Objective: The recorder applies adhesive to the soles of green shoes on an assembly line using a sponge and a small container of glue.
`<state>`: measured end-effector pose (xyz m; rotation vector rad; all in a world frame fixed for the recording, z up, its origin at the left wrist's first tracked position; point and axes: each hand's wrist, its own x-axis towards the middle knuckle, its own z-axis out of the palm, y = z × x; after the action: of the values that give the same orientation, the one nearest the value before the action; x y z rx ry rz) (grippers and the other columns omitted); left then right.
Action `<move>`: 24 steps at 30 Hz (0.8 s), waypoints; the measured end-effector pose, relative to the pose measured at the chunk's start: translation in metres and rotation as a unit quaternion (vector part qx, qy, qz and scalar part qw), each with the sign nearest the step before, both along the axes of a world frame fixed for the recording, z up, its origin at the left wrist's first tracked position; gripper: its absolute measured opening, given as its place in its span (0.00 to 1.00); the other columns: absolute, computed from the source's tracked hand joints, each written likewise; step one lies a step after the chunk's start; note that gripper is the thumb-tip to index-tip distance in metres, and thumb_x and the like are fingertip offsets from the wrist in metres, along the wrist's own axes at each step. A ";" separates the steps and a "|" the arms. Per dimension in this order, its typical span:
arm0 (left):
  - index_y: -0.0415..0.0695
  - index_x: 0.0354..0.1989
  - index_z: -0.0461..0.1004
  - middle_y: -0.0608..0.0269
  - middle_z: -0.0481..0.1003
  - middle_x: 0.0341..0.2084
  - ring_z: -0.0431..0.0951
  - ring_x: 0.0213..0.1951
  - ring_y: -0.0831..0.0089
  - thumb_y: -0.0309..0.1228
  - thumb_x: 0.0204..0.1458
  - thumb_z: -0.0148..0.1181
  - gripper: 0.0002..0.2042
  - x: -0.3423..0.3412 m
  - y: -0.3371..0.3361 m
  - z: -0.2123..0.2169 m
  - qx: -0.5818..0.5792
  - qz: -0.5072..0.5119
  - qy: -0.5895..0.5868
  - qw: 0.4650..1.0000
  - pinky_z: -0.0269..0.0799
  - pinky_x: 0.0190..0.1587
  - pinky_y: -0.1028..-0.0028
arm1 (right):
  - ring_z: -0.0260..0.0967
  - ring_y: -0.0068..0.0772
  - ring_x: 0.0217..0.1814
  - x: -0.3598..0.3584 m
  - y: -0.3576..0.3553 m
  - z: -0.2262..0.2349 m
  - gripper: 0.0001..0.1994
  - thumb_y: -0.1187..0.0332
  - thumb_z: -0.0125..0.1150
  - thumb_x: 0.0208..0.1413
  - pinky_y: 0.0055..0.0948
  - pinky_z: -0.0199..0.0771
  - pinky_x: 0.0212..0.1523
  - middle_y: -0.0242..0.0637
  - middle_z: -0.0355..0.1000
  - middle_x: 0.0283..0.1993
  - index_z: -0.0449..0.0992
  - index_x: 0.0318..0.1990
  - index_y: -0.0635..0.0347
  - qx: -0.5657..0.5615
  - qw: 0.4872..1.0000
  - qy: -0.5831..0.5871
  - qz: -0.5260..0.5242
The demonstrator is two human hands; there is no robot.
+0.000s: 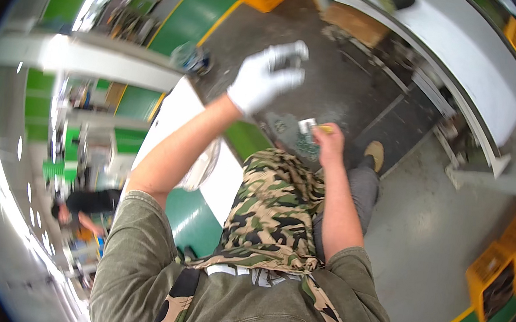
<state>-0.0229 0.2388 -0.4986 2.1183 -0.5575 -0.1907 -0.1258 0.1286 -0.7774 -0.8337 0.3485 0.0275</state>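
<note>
Grey workshop floor: gloved left hand is clamping a small metal part at 12 o'clock, bare right hand is pinching a yellow-handled tool; I'm thinking either could slip.

The person wears a short-sleeved olive-green cotton T-shirt and, over it, a camouflage-patterned fabric apron in tan, green and black, its matching straps crossing the chest. The left hand is covered by a white knit work glove, while the right hand is bare. Grey trousers and a tan shoe show below the apron.
</note>
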 end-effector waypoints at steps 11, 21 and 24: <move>0.47 0.58 0.74 0.52 0.76 0.54 0.76 0.55 0.56 0.46 0.43 0.68 0.31 -0.493 0.448 -0.126 0.368 0.485 0.263 0.748 0.69 0.60 0.65 | 0.66 0.22 0.25 -0.051 0.003 -0.033 0.07 0.71 0.65 0.57 0.26 0.68 0.27 0.27 0.70 0.28 0.71 0.35 0.51 0.022 0.993 0.095 0.070; 0.38 0.66 0.63 0.50 0.58 0.69 0.61 0.68 0.55 0.39 0.36 0.76 0.45 -0.669 0.533 -0.188 0.324 0.699 0.293 0.566 0.59 0.68 0.67 | 0.69 0.27 0.29 -0.052 0.036 0.009 0.05 0.64 0.64 0.59 0.35 0.72 0.33 0.29 0.74 0.31 0.75 0.37 0.51 -0.073 0.978 0.128 0.144; 0.47 0.67 0.64 0.65 0.57 0.70 0.62 0.67 0.60 0.42 0.39 0.75 0.43 -0.668 0.533 -0.195 0.379 0.661 0.367 0.534 0.64 0.65 0.63 | 0.73 0.30 0.33 -0.029 0.070 0.032 0.05 0.66 0.63 0.59 0.35 0.74 0.34 0.32 0.76 0.35 0.75 0.38 0.54 -0.109 0.968 0.092 0.205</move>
<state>-0.6913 0.7717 -0.6939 2.2853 1.9566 -0.4290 -0.1544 0.1990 -0.7451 -1.1140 0.3518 0.4621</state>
